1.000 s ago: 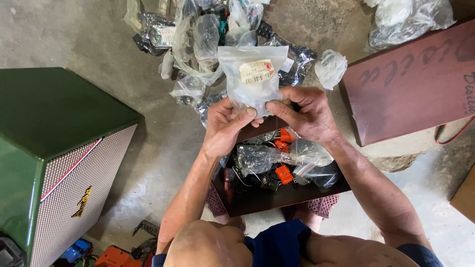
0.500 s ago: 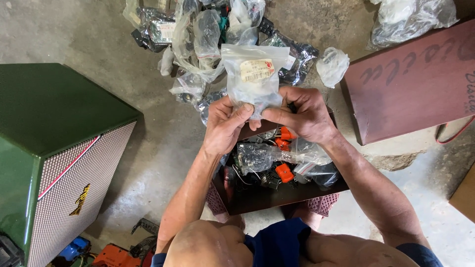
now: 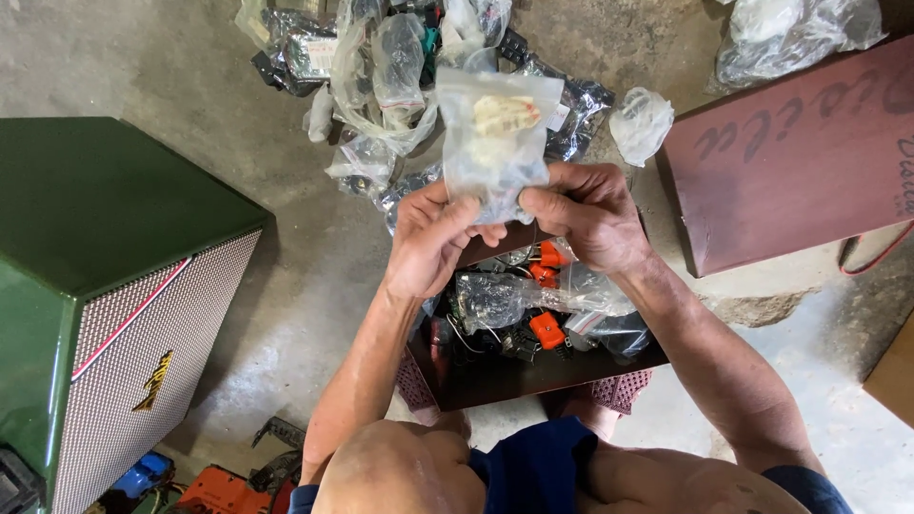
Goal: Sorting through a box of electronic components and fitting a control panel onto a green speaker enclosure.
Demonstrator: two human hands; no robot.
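Note:
I hold a clear plastic bag (image 3: 497, 138) with a pale, reddish-marked label or part inside, upright in front of me. My left hand (image 3: 433, 238) pinches its lower left edge and my right hand (image 3: 586, 214) grips its lower right edge. Below my hands sits a dark brown open box (image 3: 533, 376) filled with more clear bags, black parts and orange pieces (image 3: 547, 328).
A heap of clear bags with parts (image 3: 381, 76) lies on the concrete floor beyond the box. A green speaker cabinet (image 3: 105, 286) stands at left, a dark red lid or case (image 3: 800, 152) at right, more bags (image 3: 790, 33) at top right, orange tools (image 3: 219, 490) at bottom left.
The bag has been held up a little closer and both hands have shifted their grip slightly along its bottom edge; otherwise the scene is the same.

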